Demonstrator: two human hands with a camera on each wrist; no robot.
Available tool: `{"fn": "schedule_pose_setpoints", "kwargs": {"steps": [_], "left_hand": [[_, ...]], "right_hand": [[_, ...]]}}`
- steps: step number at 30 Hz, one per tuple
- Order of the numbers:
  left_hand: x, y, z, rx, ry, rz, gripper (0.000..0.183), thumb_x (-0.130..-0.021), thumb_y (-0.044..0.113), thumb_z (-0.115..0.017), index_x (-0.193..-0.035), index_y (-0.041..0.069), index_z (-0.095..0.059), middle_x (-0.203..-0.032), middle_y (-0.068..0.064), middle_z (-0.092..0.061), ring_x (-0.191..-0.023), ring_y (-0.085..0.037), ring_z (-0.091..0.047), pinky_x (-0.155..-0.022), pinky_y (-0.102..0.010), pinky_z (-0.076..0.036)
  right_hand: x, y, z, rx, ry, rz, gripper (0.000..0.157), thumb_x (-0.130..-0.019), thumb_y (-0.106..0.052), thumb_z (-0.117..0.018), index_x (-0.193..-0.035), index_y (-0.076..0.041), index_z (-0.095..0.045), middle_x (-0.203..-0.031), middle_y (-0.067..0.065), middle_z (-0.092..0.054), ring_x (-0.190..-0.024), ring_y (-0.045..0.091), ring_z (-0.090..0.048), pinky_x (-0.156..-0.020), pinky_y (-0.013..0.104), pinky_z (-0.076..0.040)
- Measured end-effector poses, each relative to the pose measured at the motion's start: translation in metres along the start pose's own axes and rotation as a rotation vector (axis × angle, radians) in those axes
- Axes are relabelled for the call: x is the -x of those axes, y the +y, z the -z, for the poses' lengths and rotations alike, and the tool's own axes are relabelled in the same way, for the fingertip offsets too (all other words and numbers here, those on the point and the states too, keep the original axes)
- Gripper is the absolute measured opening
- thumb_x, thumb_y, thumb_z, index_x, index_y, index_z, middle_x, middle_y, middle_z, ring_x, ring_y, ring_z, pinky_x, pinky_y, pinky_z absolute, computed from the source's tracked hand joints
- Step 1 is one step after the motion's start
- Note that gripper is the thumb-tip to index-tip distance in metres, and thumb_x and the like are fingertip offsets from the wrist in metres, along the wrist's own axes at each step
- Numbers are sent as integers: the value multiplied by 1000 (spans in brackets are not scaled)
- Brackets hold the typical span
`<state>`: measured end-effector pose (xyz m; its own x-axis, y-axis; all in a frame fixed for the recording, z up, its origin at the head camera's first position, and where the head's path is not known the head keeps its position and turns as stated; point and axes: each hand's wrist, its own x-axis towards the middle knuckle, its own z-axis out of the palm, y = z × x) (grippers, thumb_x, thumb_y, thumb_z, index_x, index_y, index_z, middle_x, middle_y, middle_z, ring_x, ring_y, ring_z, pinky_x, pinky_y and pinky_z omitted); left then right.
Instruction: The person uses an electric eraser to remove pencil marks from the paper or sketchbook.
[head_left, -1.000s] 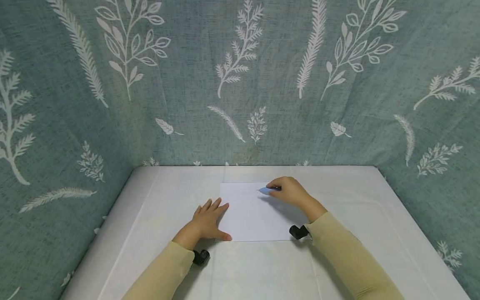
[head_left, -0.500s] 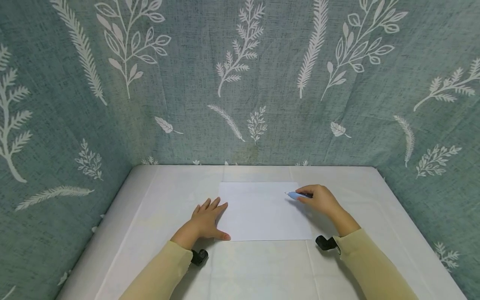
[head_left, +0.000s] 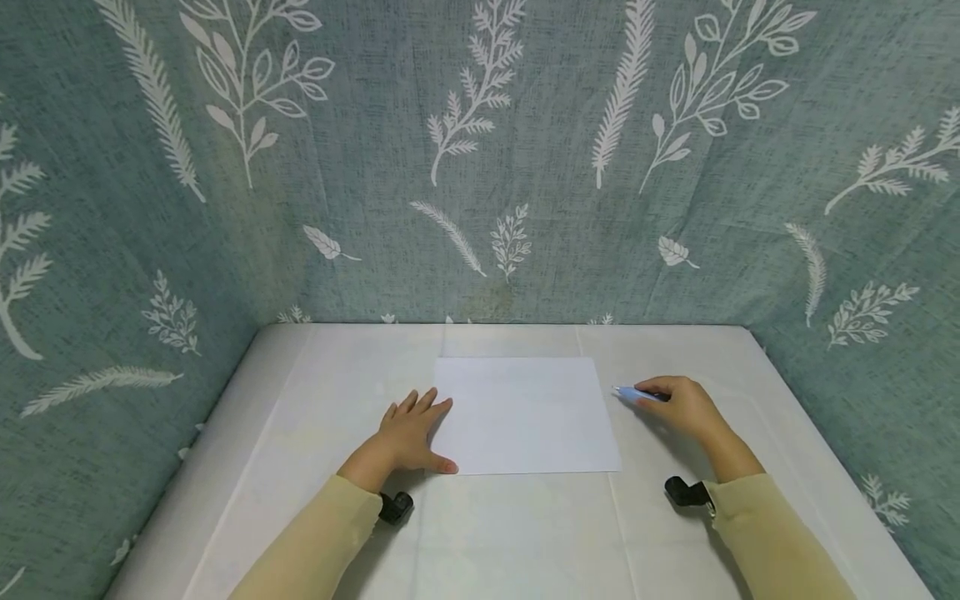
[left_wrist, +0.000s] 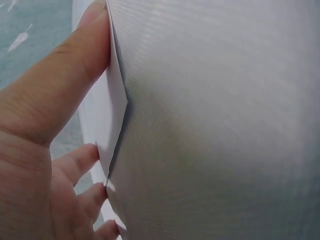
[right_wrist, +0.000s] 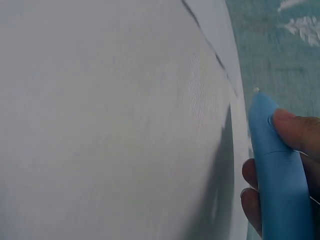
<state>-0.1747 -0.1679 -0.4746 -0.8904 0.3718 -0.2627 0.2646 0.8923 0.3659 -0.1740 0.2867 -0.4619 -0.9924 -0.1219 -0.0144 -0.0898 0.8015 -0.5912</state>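
Observation:
A white sheet of paper (head_left: 528, 417) lies flat on the white table. With fingers spread, my left hand (head_left: 408, 433) rests on its left edge; in the left wrist view the thumb (left_wrist: 75, 65) presses the paper's border (left_wrist: 111, 120), whose corner stands slightly off the table. To the right of the sheet, my right hand (head_left: 684, 408) holds a light-blue pen-shaped tool (head_left: 636, 394) above the table, its tip directed left toward the paper. The right wrist view shows that tool (right_wrist: 280, 170) thick-bodied, with a tiny pale tip, pinched between thumb and fingers. Its exact kind is unclear.
The white-covered table (head_left: 525, 533) ends at a green leaf-patterned cloth (head_left: 390, 167) behind and on both sides. A black wrist camera (head_left: 396, 507) sits under the left sleeve, another black camera (head_left: 686, 492) at the right cuff.
My right hand has moved right with the blue tool, from over the paper to past its right edge. My left hand has stayed on the left edge. The head view has shifted slightly.

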Motion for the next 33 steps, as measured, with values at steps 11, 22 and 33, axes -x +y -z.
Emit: {"fn": "schedule_pose_setpoints", "kwargs": {"steps": [11,22,33], "left_hand": [[-2,-1,0,-5,2,-3,112,-66,60,-87,-157,21,-36,-166,-12,-17,-152,-42,-8,-117,-65,-7],[1,1,2,-7,0,1,112,-65,61,-87,-157,20,-37,-166,-13,-18,-151,-42,-9,-117,-65,-8],[5,2,3,11,5,5,111,-64,58,-89,-156,19,-39,-165,-14,-21,-151,-43,-12,-116,-66,-10]], "right_hand": [[12,13,2,-15,-13,-32,37,-95,-24,-71,-123,-1,-70,-125,23,-66,-116,44,-60,-95,57,-48],[7,4,-11,-19,33,-39,36,-93,-25,-74,-120,-1,-72,-121,22,-68,-113,43,-62,-93,57,-49],[9,-7,-16,-45,69,-115,34,-92,-22,-74,-116,2,-72,-115,23,-69,-104,41,-65,-88,55,-51]]}}
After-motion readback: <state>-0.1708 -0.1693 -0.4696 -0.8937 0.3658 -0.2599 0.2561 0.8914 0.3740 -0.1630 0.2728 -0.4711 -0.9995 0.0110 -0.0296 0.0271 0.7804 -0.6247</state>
